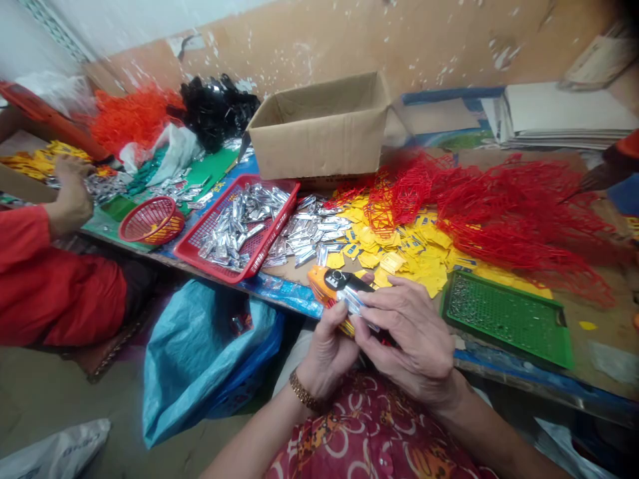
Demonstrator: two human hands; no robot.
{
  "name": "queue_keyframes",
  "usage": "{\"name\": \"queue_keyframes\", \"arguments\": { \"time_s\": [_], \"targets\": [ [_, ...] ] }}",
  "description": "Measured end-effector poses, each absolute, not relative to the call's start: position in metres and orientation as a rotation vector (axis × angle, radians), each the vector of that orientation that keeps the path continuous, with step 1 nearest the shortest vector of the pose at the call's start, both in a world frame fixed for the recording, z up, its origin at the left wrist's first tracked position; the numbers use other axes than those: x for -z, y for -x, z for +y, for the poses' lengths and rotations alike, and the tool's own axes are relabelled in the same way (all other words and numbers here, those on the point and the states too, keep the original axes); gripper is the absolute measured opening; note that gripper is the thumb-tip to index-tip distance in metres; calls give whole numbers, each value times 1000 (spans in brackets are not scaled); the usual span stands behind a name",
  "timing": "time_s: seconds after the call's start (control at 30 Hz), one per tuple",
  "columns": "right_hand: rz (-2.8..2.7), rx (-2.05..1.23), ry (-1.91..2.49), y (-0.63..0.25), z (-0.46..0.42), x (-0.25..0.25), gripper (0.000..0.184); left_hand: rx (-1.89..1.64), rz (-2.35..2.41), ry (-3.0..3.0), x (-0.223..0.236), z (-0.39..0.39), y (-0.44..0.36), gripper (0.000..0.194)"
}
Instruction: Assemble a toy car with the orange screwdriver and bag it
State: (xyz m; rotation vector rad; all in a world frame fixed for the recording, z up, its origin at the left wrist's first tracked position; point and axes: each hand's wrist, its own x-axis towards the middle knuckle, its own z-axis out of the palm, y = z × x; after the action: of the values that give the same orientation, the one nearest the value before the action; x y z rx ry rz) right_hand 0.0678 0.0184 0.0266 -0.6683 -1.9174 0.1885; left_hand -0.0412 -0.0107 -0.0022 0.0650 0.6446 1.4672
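Note:
My left hand [324,346], with a gold bracelet at the wrist, and my right hand [409,332] meet above the table's front edge. Together they grip a small orange-and-black plastic piece [339,286] with a silver foil strip [357,305] against it. Its lower part is hidden by my fingers. Just beyond my hands lies a heap of yellow card pieces [394,249], with loose silver foil pieces [304,233] to their left. A red rectangular basket [207,213] holds more foil. Red plastic lattice runners [499,213] sprawl over the right side.
A green perforated tray [506,319] lies right of my hands. A cardboard box [319,126] stands at the back. A co-worker's hand [72,193] in a red sleeve works at the left, near a small red basket [152,221]. A blue sack [200,352] sits on the floor.

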Motion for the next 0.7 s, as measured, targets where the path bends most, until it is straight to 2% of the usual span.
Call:
{"name": "queue_keyframes", "arguments": {
  "time_s": [0.23, 0.47, 0.7],
  "targets": [
    [-1970, -269, 662, -66, 17, -21, 19, -1403, 608, 0, 7, -10, 46, 38],
    [-1995, -326, 670, -69, 17, -21, 24, -1441, 596, 25, 5, -10, 45, 43],
    [-1886, -523, 790, -76, 18, -24, 43, -1425, 621, -95, 6, -9, 49, 52]
  ]
}}
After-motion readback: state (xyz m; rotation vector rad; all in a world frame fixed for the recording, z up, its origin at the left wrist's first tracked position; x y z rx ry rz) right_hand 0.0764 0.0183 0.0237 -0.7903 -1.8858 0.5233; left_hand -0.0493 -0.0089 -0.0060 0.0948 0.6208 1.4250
